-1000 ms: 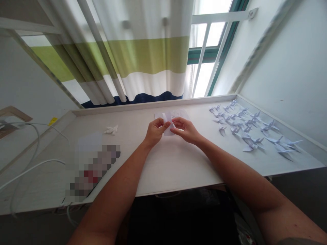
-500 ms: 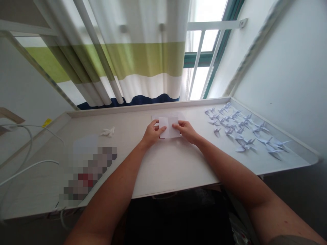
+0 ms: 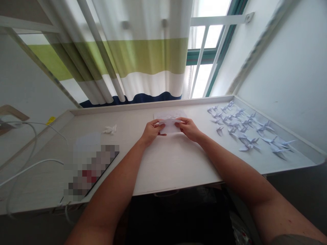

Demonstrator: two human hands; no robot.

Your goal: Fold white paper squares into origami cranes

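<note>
My left hand (image 3: 152, 131) and my right hand (image 3: 188, 128) pinch the two ends of a small white sheet of paper (image 3: 169, 126) just above the white desk (image 3: 168, 160). The sheet is bent along a fold between the hands. Under it lies a small pile of more white sheets (image 3: 167, 115). Both hands have their fingers closed on the paper's edges.
Several folded pale paper cranes (image 3: 245, 127) stand in rows at the desk's right side. One white folded piece (image 3: 110, 129) lies at the left. A blurred flat object (image 3: 89, 166) and white cables (image 3: 28, 163) occupy the left. Striped curtain (image 3: 133, 58) and window behind.
The flat sheet held between my hands half a second ago is now being folded over, its top edge brought down. My hands stayed in the same spot.
</note>
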